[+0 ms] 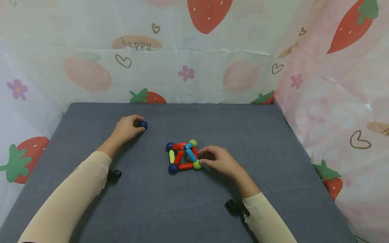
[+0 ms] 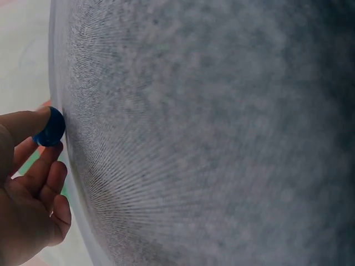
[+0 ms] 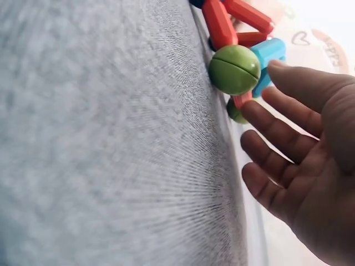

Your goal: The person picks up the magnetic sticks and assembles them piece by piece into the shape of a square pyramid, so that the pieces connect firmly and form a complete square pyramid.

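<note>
My left hand (image 1: 127,129) pinches a dark blue ball (image 1: 143,125) between thumb and fingers, toward the back left of the table. The left wrist view shows that same ball (image 2: 51,127) at the fingertips. Near the table's middle lies a frame of magnetic rods and balls: two blue balls (image 1: 173,168) on its left corners, two green balls (image 1: 197,164) on its right. Red rods (image 1: 186,166) and a yellow-green rod (image 1: 172,156) form its sides. Red and blue rods (image 1: 191,155) lean upward from the corners. Beside its right side is my right hand (image 1: 222,160), fingers relaxed, fingertips close to the front green ball (image 3: 235,70).
Dark grey cloth covers the table (image 1: 146,209). A pale curtain (image 1: 206,60) printed with strawberries and hearts hangs behind it and along both sides. Small black devices (image 1: 114,175) are worn at both wrists.
</note>
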Demonstrator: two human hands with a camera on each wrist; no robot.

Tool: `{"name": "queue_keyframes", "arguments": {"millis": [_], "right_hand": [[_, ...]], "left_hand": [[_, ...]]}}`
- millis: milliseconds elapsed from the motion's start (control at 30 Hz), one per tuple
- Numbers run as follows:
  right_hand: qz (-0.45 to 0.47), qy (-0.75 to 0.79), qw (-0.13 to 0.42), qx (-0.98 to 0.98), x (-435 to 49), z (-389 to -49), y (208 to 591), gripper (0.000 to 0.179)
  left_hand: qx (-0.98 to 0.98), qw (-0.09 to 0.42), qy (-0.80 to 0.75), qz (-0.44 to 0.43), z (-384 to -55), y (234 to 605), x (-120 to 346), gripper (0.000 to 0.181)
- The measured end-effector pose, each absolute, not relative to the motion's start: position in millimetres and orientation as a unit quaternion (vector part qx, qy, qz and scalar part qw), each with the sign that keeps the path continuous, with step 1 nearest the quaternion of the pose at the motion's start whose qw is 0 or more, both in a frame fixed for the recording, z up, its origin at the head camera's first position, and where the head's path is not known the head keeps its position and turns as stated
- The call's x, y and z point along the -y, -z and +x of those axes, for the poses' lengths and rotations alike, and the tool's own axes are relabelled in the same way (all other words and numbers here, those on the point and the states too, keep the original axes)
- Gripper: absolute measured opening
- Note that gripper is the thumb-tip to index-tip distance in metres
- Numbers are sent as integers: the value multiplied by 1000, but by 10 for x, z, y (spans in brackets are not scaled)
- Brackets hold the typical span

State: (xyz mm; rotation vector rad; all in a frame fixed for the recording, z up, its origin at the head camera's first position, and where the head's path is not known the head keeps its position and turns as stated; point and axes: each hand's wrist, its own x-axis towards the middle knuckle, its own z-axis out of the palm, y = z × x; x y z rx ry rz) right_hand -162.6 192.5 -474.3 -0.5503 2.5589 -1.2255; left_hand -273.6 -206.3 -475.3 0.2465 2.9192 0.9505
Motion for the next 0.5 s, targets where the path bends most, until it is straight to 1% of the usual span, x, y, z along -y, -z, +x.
{"name": "queue_keyframes", "arguments": {"millis": [333,500], "right_hand": [[-195,418,139,-876,-1984,-1601,4823,33],[-205,413,131,-878,-1985,-1590,4867,34]], "left_hand": [[-945,35,-315,82,-2750,4775,2058,44],[-940,32,-329,78,-2703,4752,2005,44]]}}
